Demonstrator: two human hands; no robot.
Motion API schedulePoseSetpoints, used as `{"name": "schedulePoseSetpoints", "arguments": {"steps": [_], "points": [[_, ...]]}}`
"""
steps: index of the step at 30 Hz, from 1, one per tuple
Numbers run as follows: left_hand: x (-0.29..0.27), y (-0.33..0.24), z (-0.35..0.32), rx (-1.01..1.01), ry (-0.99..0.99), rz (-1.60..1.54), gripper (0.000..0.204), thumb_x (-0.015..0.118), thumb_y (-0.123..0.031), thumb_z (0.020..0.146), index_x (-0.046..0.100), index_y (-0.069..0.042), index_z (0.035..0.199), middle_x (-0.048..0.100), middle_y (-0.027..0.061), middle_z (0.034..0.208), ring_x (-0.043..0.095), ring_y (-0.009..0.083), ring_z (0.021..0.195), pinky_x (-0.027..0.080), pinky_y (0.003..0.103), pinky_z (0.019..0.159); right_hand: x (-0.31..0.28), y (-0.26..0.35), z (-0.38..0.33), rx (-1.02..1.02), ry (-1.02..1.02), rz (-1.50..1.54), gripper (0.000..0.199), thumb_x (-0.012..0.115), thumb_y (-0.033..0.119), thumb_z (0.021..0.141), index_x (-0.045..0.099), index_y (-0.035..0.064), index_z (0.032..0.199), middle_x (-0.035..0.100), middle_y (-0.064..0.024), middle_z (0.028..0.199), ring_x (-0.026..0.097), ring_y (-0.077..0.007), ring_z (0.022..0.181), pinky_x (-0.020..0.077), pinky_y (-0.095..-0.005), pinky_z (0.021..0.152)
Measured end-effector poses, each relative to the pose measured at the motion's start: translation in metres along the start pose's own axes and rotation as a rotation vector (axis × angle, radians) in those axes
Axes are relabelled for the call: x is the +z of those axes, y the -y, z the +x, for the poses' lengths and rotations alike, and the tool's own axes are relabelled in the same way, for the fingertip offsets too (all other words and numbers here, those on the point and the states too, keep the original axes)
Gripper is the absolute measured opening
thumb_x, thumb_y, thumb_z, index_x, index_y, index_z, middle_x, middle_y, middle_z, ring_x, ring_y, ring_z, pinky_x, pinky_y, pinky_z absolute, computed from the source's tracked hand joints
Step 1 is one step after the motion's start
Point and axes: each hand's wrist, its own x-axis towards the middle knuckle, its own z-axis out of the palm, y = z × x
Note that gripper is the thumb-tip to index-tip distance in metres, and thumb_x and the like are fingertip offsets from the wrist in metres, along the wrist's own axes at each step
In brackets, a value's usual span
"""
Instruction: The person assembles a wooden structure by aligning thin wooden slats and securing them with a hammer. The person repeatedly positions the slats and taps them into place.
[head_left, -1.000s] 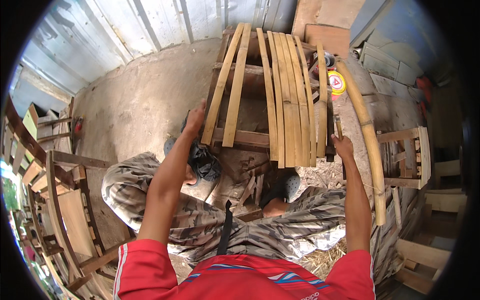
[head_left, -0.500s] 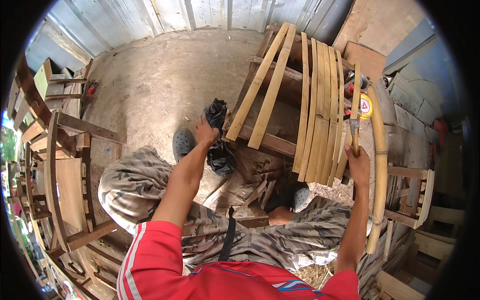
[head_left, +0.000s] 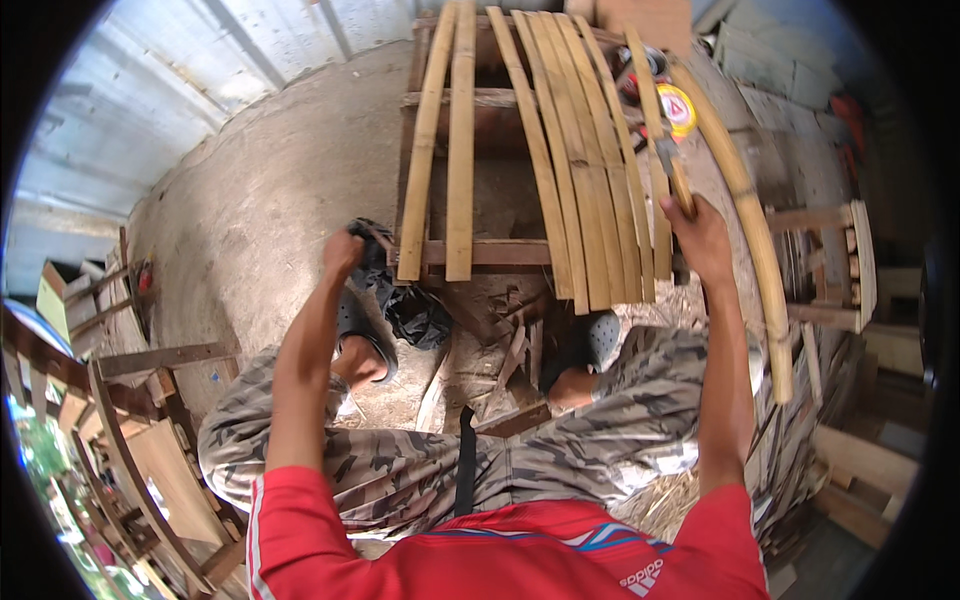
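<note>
A rustic wooden frame (head_left: 480, 254) lies before me, with several flat bamboo slats (head_left: 590, 180) laid lengthwise over it. My right hand (head_left: 700, 240) is wrapped round the wooden handle of a hammer (head_left: 682, 188). The grey hammer head overlaps a slat (head_left: 645, 90) at the right side. At the near left corner of the frame, my left hand (head_left: 343, 252) is closed at the edge of a crumpled black plastic bag (head_left: 415, 318). Its fingertips are partly hidden.
A thick bamboo pole (head_left: 740, 190) stands right of my right hand. Behind it sit a yellow-and-white round tin (head_left: 677, 108) and other cans. Wood scraps (head_left: 510, 360) lie between my feet. Wooden furniture frames (head_left: 150, 450) stand at left, a corrugated metal wall (head_left: 230, 60) behind.
The view has turned, so the frame and slats appear farther left and higher. My left hand has closed more and shifted slightly outward at the bag. My right hand still grips the hammer.
</note>
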Motion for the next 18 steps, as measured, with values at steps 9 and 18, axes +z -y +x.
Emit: {"name": "schedulePoseSetpoints", "arguments": {"steps": [9,18], "points": [[-0.101,0.0,-0.061,0.073,-0.001,0.165,0.036,0.059,-0.031,0.087,0.072,-0.003,0.107,0.071,0.0272,0.105,0.067,0.0452,0.103,0.053,0.051,0.092,-0.005,0.037,0.004,-0.063,0.032,0.152,0.056,0.069,0.05,0.094,0.062,-0.0056,0.089,0.063,-0.025,0.077,0.061,-0.0396,0.074,0.0472,-0.0476,0.07],[-0.19,-0.056,-0.167,0.08,0.235,0.295,0.035,0.062,-0.032,0.085,0.071,-0.003,0.103,0.072,0.0235,0.096,0.069,0.0425,0.096,0.054,0.05,0.083,-0.008,0.048,-0.001,-0.187,0.052,0.129,0.054,0.07,0.048,0.095,0.061,-0.0052,0.091,0.061,-0.0243,0.076,0.059,-0.0394,0.073,0.0469,-0.0472,0.071]]}}
